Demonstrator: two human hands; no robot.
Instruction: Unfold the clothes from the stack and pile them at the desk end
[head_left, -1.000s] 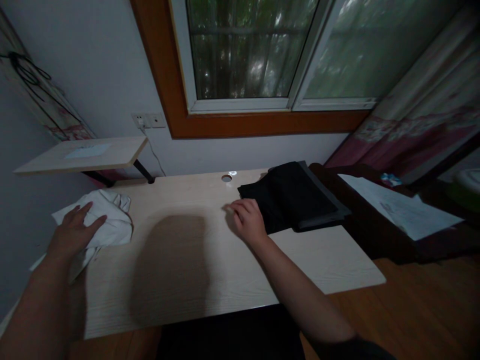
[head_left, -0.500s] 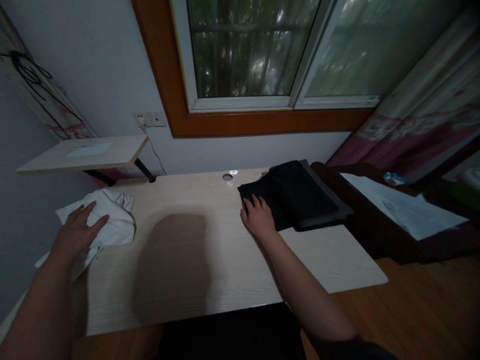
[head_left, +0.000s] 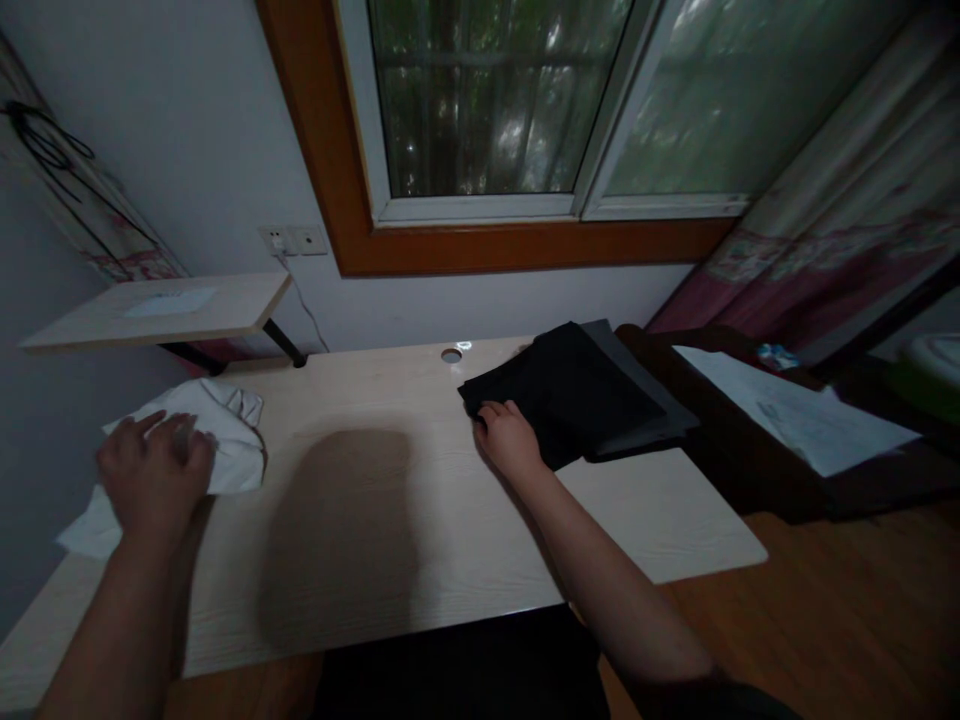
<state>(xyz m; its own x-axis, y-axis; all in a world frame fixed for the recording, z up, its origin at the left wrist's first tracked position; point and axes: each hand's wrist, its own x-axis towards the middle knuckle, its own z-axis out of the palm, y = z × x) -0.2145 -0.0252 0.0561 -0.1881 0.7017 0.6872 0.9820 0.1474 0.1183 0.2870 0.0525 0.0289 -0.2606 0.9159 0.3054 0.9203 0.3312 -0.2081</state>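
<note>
On the right half of the table, my right hand (head_left: 508, 440) has its fingers curled on the near-left edge of a folded black garment (head_left: 577, 395). The garment lies partly on top of a dark grey folded cloth (head_left: 660, 410). What kind of garment it is, I cannot tell. At the left end, my left hand (head_left: 154, 470) is over a crumpled white cloth (head_left: 236, 440), its fingers apart and loosely bent. Whether the left fingertips touch the white cloth is unclear.
A small raised shelf (head_left: 247, 300) with a paper stands at the back left of the pale table (head_left: 352, 600). A cable hole (head_left: 451, 356) is near the back edge. Dark furniture with a white sheet (head_left: 795, 410) is at the right, below a curtain (head_left: 810, 220).
My right fingers have curled on the black garment, and it has slid left across the grey one. My left hand has moved slightly toward me and right, its fingers more bent.
</note>
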